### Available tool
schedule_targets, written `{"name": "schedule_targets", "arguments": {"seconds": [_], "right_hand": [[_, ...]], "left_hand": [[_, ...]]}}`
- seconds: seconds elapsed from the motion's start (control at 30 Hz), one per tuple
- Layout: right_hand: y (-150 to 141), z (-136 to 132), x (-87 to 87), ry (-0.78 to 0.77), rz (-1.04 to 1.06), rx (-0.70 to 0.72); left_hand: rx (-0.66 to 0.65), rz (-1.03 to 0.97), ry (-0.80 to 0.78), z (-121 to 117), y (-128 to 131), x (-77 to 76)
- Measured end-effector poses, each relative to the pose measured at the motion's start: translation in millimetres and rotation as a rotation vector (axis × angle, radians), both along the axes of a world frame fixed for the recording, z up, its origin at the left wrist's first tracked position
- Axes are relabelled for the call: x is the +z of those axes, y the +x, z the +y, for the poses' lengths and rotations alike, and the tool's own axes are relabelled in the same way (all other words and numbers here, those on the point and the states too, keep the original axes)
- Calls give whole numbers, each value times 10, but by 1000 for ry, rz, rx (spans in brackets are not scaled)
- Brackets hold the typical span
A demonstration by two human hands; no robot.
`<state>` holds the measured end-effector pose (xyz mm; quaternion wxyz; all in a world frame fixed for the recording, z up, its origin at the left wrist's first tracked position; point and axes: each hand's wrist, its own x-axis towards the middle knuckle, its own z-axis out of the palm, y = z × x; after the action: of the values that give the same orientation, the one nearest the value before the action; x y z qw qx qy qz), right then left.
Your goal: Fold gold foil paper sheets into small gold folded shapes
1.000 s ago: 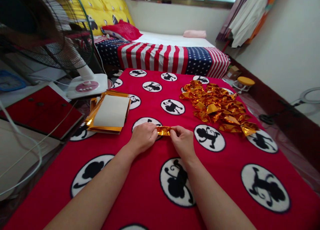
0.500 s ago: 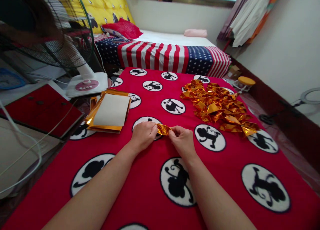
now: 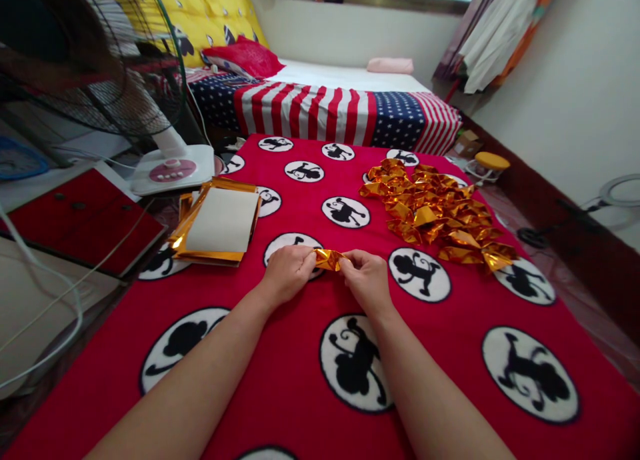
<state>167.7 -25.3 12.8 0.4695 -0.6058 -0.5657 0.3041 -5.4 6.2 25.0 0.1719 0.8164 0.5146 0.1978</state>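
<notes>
A small folded piece of shiny gold foil paper stretches between my two hands, just above the red cloth with monkey prints. My left hand pinches its left end, and my right hand grips the right end between thumb and fingers. The ends inside my fingers are hidden. To the left lies a stack of flat foil sheets, pale side up with gold edges showing. A heap of folded gold foil pieces is spread on the cloth at the right.
A white-based electric fan stands beyond the stack at left, beside a dark red panel and a loose white cable. Behind the table is a bed with a striped, starred cover. A yellow-topped stool stands at the right.
Both hands keep hold of the foil piece. My right hand has shifted very slightly, and the foil's middle looks more creased and puffed out.
</notes>
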Motion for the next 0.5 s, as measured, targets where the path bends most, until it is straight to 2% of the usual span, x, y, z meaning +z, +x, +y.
{"name": "schedule_targets", "arguments": {"seconds": [0.13,0.33,0.5], "right_hand": [[-4,7,10,11,-17,-1],[-8,4,-7,59,-69,74],[-28,3,2,52,-78,56]], "left_hand": [[-42,-77,-50,-1,-28,-1],[54,-291,-149,24,-34,-53],[-25,-336,-208,54,-83,-66]]}}
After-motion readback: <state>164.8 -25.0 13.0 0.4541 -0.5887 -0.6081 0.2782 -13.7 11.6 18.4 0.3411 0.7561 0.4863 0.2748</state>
